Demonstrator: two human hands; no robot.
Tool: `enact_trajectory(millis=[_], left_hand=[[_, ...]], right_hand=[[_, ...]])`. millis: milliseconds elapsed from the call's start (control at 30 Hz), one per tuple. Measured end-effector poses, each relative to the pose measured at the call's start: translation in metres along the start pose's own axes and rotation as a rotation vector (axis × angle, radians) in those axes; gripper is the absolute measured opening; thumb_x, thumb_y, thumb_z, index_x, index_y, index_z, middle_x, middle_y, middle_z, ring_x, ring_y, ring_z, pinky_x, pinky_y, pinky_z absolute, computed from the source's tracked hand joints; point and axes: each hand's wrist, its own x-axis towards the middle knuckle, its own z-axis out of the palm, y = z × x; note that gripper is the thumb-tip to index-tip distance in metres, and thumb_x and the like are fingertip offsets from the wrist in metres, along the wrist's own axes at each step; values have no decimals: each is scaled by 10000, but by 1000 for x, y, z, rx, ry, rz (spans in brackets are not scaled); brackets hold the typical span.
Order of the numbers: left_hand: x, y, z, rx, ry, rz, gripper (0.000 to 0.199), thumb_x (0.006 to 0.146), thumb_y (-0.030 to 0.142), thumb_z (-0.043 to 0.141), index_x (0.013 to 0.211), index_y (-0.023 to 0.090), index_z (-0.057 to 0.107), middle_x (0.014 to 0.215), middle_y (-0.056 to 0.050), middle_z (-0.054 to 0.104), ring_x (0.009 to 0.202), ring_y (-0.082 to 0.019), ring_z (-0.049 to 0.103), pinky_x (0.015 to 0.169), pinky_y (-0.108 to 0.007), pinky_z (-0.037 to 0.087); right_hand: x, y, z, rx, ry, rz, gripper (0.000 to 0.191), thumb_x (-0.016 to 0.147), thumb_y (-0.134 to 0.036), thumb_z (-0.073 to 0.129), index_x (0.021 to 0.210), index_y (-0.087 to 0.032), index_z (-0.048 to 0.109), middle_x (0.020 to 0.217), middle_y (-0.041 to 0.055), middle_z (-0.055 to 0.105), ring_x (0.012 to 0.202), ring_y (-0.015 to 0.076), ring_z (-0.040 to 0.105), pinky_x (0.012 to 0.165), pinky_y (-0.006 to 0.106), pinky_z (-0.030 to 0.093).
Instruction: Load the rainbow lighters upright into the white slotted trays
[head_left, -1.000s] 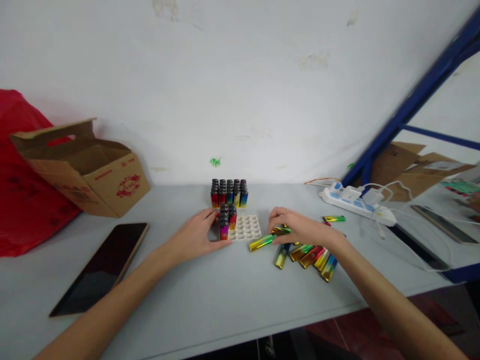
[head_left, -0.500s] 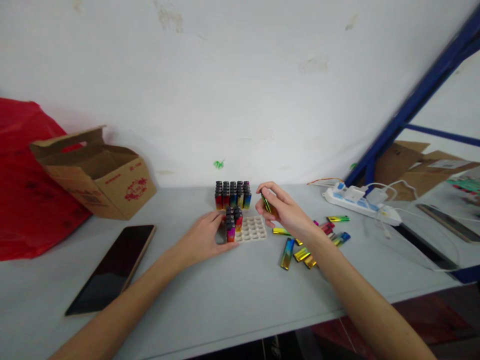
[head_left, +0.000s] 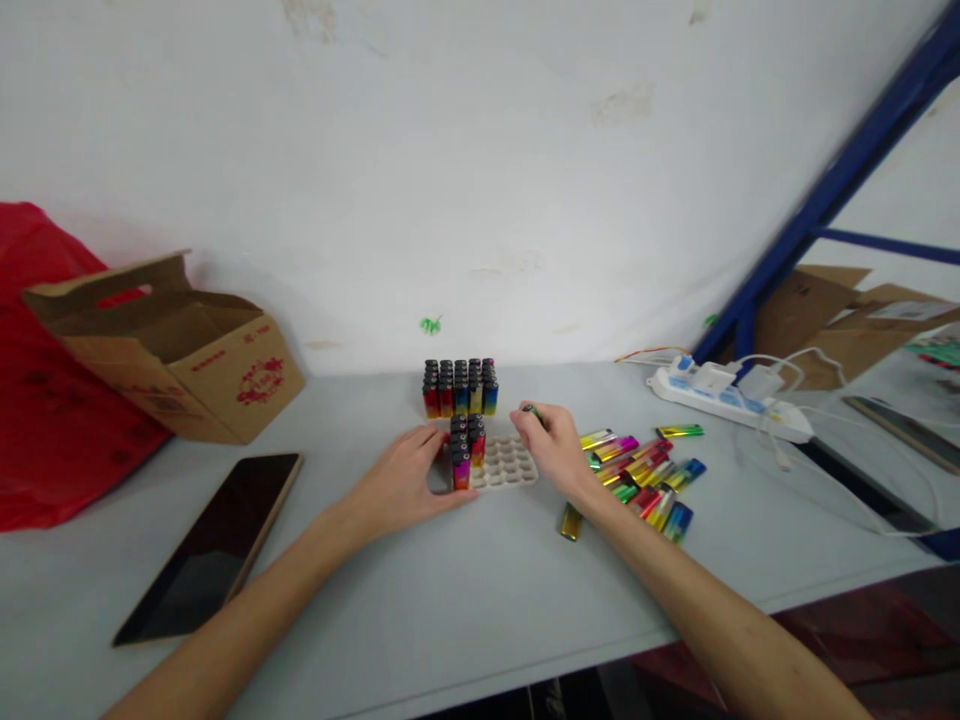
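While the left hand (head_left: 401, 475) spreads beside the tray (head_left: 510, 465), the right hand (head_left: 559, 452) pinches a tube (head_left: 533, 411), likely light, stiff, slick, best gripped mid-length.

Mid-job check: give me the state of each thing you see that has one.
Left hand: thumb and fingers spread around the tray's left end; grip unclear
Right hand: closed on a green-ended piece
Tray: partly filled
Lighters in tray: upright
Back lighters: upright, in rows
Loose pieces: lying heaped
Left cardboard box: top open
Tablet: screen dark
Power strip: plugs inserted
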Motion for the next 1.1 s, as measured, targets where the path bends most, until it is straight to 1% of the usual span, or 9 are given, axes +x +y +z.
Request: enact_trajectory(millis=[100,333,433,567,667,800,967,1033,1100], left_hand=[[0,1,-1,-20,4,-1,577,865,634,871,1256,238,719,1306,-125,787,1198,-359,758,1124,-502,616],[0,1,-1,-35,-2,-27,599,839,615,891,1271,234,729,1342,-148,782,1238,-388,751,1142,-540,607],[0,0,0,-47,0,-15,637,840,608,894,1326,237,715,1380,-148,772,1296,-388,735,1179,-538,591],[0,-2,0,-43,-9,-26,669,847,640,877,1350,234,705,1421,-159,760,1332,-394,724,1199,-548,581],[0,-2,0,-44,-20,-45,657,837,649,876,1322,236,714,1396,-157,769,1311,-402,732,1186,-560,587],[0,0,0,-54,-3,-27,632,843,651,874,1303,246,719,1373,-142,778,1278,-389,741,1171,-544,593],[0,0,-1,-43,-2,-32,600,842,640,880,1255,233,726,1322,-145,785,1227,-385,754,1138,-546,608],[0,-1,-1,-40,-10,-25,615,844,646,879,1271,232,722,1340,-153,780,1241,-387,749,1141,-552,607],[0,-2,-1,-38,-11,-9,627,851,645,873,1302,239,715,1372,-155,774,1264,-386,742,1153,-554,602]], right_hand=[[-3,-2,2,7,-19,9,403,926,-497,523,615,-271,406,594,-50,391,601,142,385,606,311,294],[-8,-11,-1,-41,-61,-74,480,1033,-651,545,766,-257,481,640,-68,445,633,141,426,623,288,330],[-8,-13,-3,-77,-59,-93,484,1016,-615,548,708,-259,436,616,-70,394,613,131,382,599,292,284],[-8,-11,0,-82,-54,-86,401,912,-510,550,627,-264,411,589,-64,338,592,126,344,580,296,258],[-9,-10,2,-23,-72,-89,338,880,-458,508,618,-264,419,585,-58,352,585,128,356,584,292,279],[-10,-10,2,9,-91,-95,332,917,-447,506,648,-259,462,590,-54,404,587,136,395,600,293,312],[-10,-13,-2,-56,-86,-104,397,1041,-571,564,813,-247,547,674,-48,528,647,152,490,642,287,368],[-9,-14,-5,-94,-113,-125,353,1092,-563,539,947,-246,594,733,-38,598,684,165,548,677,289,415],[-8,-14,-8,-137,-142,-209,334,1137,-534,495,1022,-245,615,827,2,669,773,189,618,746,305,474]])
